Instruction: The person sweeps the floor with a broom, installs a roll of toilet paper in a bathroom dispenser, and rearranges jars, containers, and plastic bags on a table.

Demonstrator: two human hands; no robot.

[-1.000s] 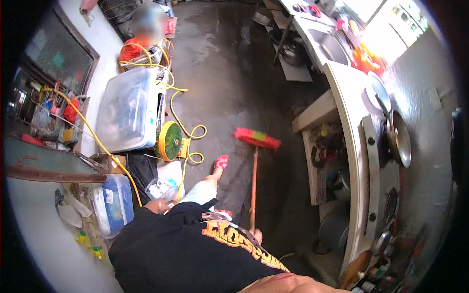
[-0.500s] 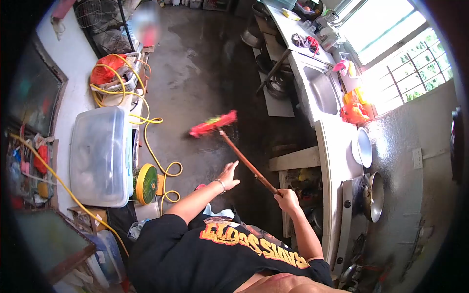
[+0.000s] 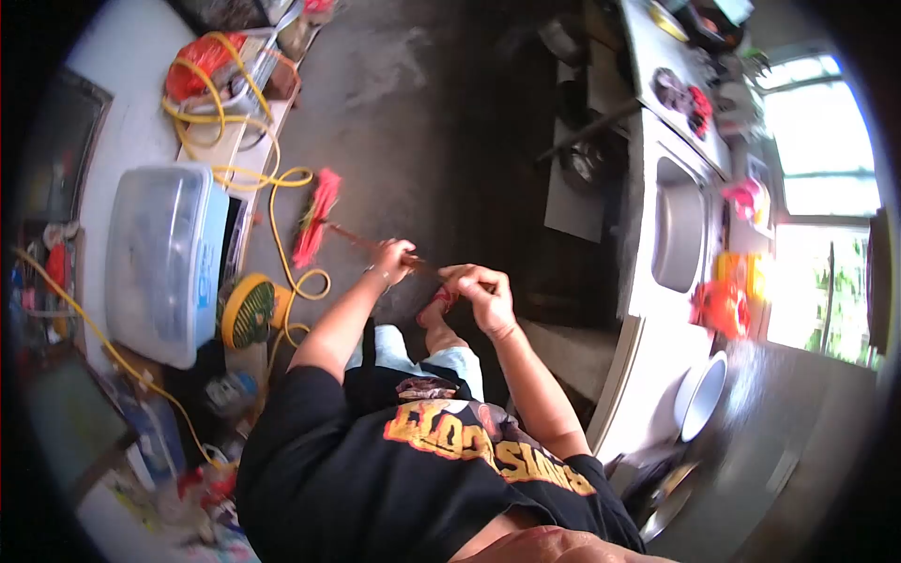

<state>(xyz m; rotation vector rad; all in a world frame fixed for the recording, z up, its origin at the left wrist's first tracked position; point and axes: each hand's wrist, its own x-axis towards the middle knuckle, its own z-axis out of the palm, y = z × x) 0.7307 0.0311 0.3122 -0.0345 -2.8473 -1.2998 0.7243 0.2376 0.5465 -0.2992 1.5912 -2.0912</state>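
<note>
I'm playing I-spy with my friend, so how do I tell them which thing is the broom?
Find the big see-through box on the left, then look right, just past the looping yellow hose. The broom is there over the grey floor. Unlike the bendy hose, it has bright red bristles and a straight stick, held by the left hand and right hand.

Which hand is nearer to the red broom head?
Left. The left hand holds the stick closer to the red broom head; the right hand is farther along it, toward the other end.
</note>
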